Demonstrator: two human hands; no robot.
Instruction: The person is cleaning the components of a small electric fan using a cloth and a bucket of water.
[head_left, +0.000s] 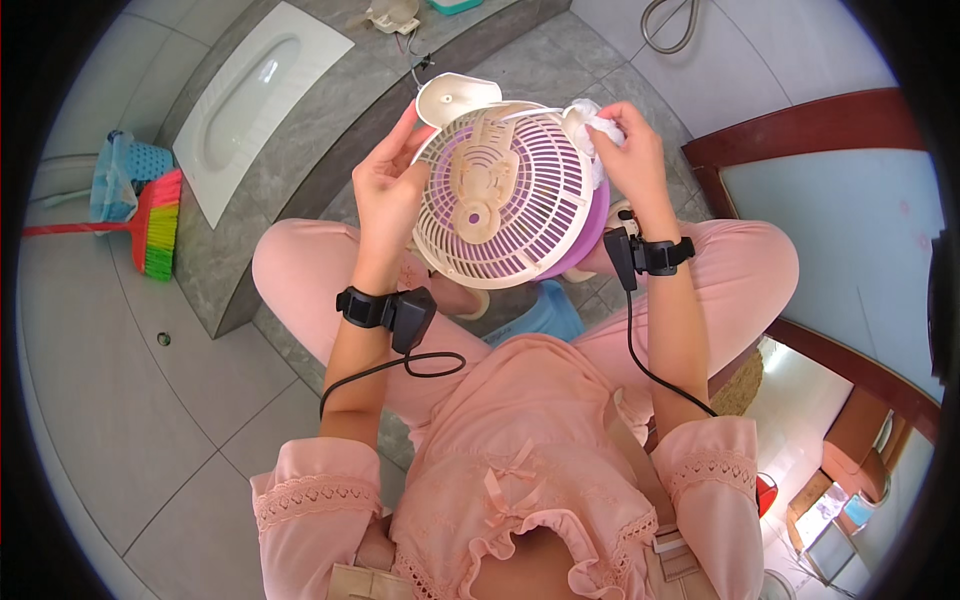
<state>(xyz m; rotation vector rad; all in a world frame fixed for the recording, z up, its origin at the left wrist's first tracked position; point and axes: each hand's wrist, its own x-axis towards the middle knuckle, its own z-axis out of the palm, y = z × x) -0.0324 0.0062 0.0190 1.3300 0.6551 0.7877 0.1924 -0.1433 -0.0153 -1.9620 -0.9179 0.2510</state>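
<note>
A round cream-coloured plastic fan grille (551, 191) with slots is held up above a purple basin (598, 217). Yellowish-brown stains mark its middle plate. My left hand (394, 169) grips the grille's left edge, beside a white curved plastic cover (459, 97) at its upper left. My right hand (628, 154) pinches a crumpled white cloth or tissue (606, 133) against a small white part at the grille's upper right edge. Both wrists wear black strapped devices with cables. Whether the curved cover is joined to the grille cannot be told.
A squat toilet (255, 105) is set in a raised grey tiled step (300, 180). At left are a broom (154, 225) and a blue basket (139, 165). A fan motor part (394, 15) with wires lies on the step. A red-framed door (840, 187) stands right; blue cloth (540, 315) lies below.
</note>
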